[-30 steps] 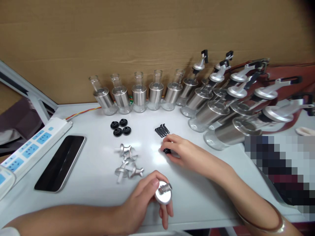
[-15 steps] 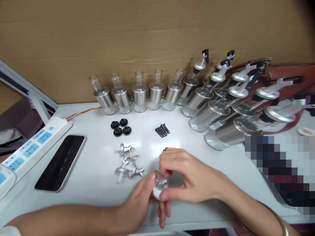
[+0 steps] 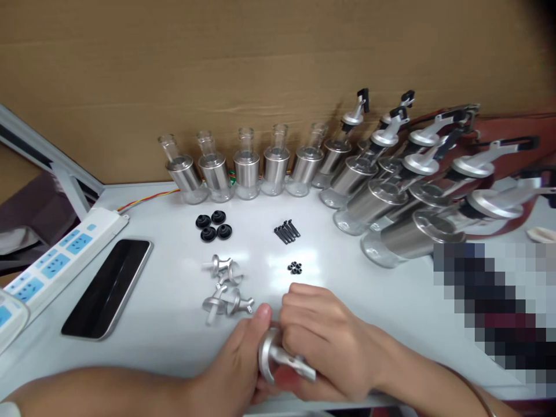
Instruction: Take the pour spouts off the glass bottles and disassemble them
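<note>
A silver pourer top [image 3: 271, 356] is held between both hands near the table's front edge, its spout pointing to the lower right. My left hand [image 3: 243, 353] grips its left side, thumb up. Closed fingers of my right hand [image 3: 325, 341] press against its right side. To the left lie several silver spouts with clear tubes [image 3: 226, 289]. Black stoppers [image 3: 212, 226] sit behind them. Small black rings [image 3: 295, 268] and thin black levers [image 3: 287, 231] lie beyond my hands.
Several open glass bottles with metal sleeves [image 3: 247, 168] line the cardboard wall. Bottles with fitted pourers [image 3: 391, 197] crowd the right. A phone [image 3: 106, 289] and a white power strip [image 3: 61, 260] lie at the left.
The pourer top has turned so its spout now faces lower right. My right hand has moved down and closed in beside it, uncovering the small black rings.
</note>
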`<action>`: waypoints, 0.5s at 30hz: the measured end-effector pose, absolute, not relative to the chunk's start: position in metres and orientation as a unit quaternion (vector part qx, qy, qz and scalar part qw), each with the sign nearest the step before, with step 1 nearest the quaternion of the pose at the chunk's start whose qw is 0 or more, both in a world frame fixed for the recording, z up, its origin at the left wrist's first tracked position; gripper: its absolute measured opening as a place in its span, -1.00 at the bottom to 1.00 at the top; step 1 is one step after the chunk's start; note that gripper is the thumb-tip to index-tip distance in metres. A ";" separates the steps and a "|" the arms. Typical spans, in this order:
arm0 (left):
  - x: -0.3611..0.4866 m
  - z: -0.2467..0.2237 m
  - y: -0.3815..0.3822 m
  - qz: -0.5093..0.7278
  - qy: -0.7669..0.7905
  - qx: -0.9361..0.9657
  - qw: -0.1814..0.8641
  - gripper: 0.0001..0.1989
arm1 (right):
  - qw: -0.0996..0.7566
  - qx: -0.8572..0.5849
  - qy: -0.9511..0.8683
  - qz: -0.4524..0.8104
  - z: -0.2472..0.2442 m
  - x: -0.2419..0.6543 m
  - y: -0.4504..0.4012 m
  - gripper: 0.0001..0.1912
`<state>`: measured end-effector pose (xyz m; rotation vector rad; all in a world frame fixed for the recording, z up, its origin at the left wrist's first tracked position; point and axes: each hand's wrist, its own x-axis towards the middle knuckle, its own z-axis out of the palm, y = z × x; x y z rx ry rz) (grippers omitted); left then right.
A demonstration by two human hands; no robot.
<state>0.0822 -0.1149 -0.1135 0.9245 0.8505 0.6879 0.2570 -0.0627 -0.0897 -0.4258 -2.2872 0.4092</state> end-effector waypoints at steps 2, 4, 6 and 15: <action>0.081 -0.105 -0.111 0.317 0.407 0.452 0.728 -0.72 | 0.390 -0.164 -0.898 0.117 -0.086 0.261 -0.065 -0.51; 0.084 -0.095 -0.104 0.320 0.429 0.496 0.684 -0.64 | 0.380 -0.174 -0.905 0.082 -0.082 0.266 -0.068 -0.51; 0.088 -0.083 -0.096 0.283 0.448 0.544 0.650 -0.56 | 0.353 -0.181 -0.917 0.046 -0.078 0.271 -0.071 -0.53; 0.084 -0.059 -0.067 0.301 0.315 0.819 0.375 -0.61 | 0.296 -0.177 -0.926 -0.155 -0.071 0.284 -0.071 -0.68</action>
